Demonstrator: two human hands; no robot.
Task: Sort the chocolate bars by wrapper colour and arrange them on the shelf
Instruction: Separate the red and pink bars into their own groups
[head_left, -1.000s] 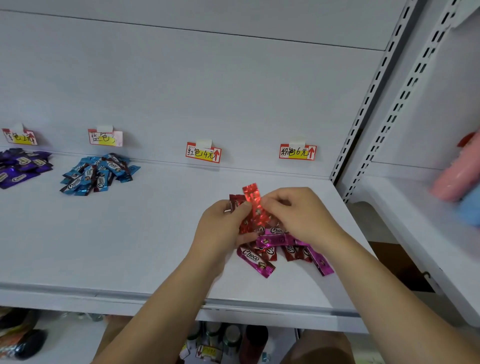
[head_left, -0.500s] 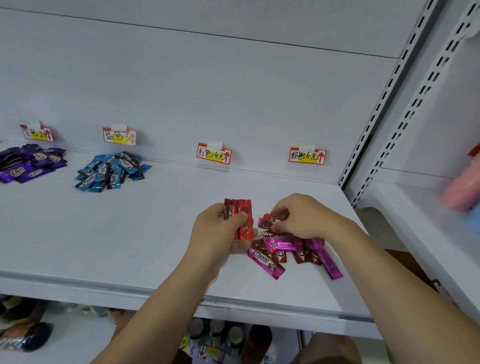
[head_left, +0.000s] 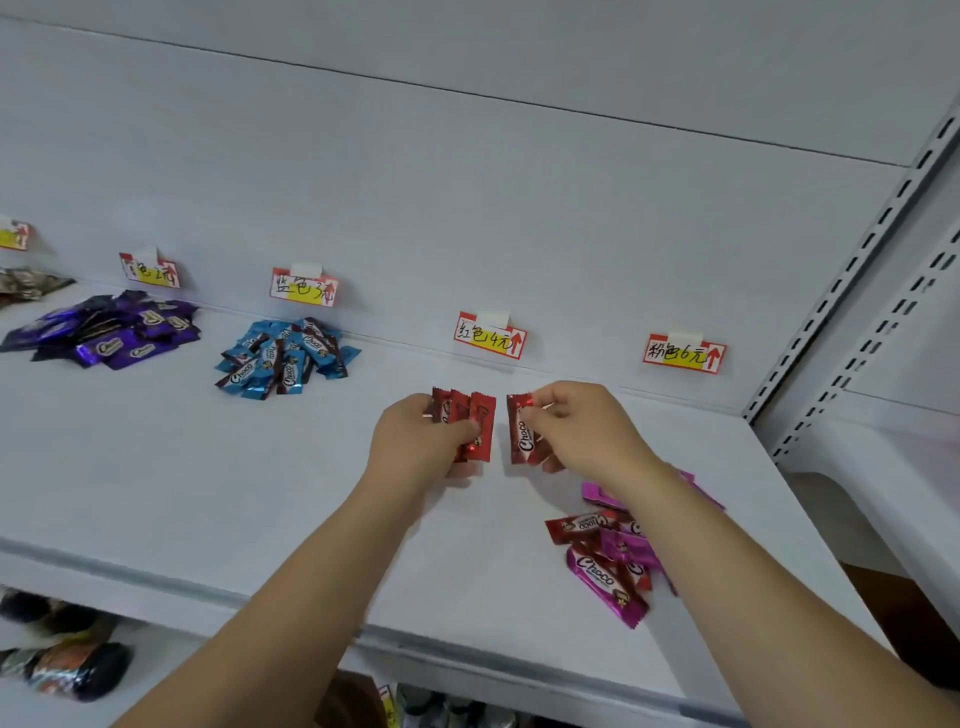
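Now both hands have lifted off the mixed pile to below the red tag. Left hand grips three red bars; right hand pinches a fourth bar, just apart. Reds probably get laid down here; pinks remain unsorted.
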